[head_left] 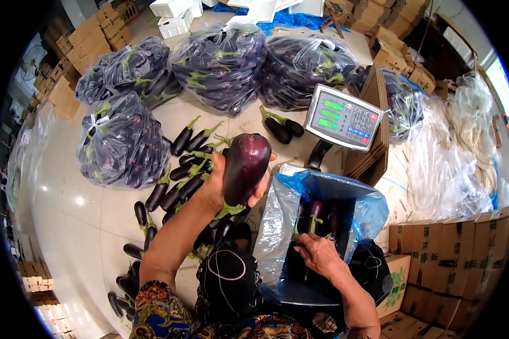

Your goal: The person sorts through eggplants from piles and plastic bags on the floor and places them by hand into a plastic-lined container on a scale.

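Observation:
My left hand (214,179) is closed around a large, glossy purple eggplant (247,169), raised above the floor with its green cap downward. My right hand (321,253) reaches into a box lined with blue plastic film (373,210). Its fingers are curled at the green stem of an eggplant (315,210) lying in the box; the fingertips are partly hidden. More dark eggplants lie beside that one. Left of the box, many loose eggplants (172,195) are spread over the tiled floor, some behind my left arm.
Large clear bags of eggplants (219,68) stand across the back and left. A digital scale display (343,117) rises behind the box, with cardboard sheets (373,130) beside it. Stacked printed cartons (452,254) stand at the right, and crumpled clear plastic (444,152) lies above them.

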Demonstrator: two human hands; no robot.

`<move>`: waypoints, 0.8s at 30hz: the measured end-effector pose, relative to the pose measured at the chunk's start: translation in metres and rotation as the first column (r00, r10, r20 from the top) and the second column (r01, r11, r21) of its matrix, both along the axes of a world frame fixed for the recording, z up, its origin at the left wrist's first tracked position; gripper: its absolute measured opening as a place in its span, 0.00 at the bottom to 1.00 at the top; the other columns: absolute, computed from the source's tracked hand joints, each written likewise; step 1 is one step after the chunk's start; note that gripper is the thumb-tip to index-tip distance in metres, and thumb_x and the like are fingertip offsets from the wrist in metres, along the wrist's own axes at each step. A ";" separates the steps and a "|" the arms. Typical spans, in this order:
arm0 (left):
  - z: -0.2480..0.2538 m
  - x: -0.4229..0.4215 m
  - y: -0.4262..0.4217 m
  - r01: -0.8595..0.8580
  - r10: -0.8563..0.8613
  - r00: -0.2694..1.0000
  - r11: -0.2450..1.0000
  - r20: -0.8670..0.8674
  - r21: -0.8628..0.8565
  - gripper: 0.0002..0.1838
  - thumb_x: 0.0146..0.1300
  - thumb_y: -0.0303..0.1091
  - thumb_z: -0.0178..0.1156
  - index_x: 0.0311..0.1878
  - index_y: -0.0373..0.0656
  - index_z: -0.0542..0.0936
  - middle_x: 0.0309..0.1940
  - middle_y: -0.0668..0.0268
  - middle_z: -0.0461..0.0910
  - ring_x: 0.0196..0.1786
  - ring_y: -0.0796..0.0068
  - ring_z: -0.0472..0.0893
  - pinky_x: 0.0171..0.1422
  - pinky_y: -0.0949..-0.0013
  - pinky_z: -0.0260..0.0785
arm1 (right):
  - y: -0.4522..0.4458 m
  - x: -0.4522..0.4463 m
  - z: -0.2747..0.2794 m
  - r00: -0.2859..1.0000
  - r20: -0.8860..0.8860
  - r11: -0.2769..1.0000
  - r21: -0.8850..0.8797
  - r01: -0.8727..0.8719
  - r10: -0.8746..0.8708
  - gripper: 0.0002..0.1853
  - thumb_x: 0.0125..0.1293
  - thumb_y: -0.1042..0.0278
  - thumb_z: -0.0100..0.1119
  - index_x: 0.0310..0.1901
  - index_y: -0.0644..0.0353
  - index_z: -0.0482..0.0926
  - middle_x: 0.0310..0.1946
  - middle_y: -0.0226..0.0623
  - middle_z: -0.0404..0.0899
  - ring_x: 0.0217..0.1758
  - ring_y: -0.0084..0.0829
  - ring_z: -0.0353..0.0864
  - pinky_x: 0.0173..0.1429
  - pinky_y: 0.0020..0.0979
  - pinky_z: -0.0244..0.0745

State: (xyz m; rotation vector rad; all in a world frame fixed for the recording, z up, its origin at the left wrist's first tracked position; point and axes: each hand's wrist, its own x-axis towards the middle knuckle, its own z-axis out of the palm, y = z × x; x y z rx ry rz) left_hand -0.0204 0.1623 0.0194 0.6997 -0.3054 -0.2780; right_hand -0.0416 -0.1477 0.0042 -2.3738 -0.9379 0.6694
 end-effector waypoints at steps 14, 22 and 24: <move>-0.111 -0.155 0.169 -0.308 0.844 0.400 0.492 -0.359 0.814 0.35 0.61 0.36 0.64 0.71 0.43 0.66 0.54 0.62 0.78 0.55 0.68 0.76 0.60 0.65 0.68 | -0.003 -0.007 0.004 0.998 -0.016 0.979 -0.196 -0.061 0.059 0.17 0.64 0.69 0.62 0.55 0.58 0.77 0.45 0.49 0.81 0.42 0.55 0.81 0.45 0.47 0.77; -0.235 -0.253 0.224 -0.095 0.974 0.110 0.209 -0.198 0.973 0.45 0.50 0.32 0.71 0.73 0.36 0.63 0.67 0.53 0.70 0.66 0.59 0.72 0.66 0.64 0.64 | 0.005 -0.001 -0.015 0.997 -0.047 0.964 -0.258 -0.065 0.054 0.18 0.61 0.71 0.63 0.53 0.59 0.77 0.42 0.49 0.82 0.41 0.55 0.82 0.46 0.46 0.77; -0.242 -0.250 0.221 -0.114 0.975 0.110 0.206 -0.194 0.972 0.44 0.51 0.32 0.70 0.72 0.36 0.64 0.63 0.53 0.74 0.60 0.59 0.76 0.62 0.62 0.67 | 0.005 0.000 -0.018 0.998 -0.055 0.974 -0.224 -0.046 0.035 0.18 0.61 0.71 0.64 0.53 0.58 0.77 0.42 0.49 0.82 0.41 0.55 0.82 0.46 0.46 0.77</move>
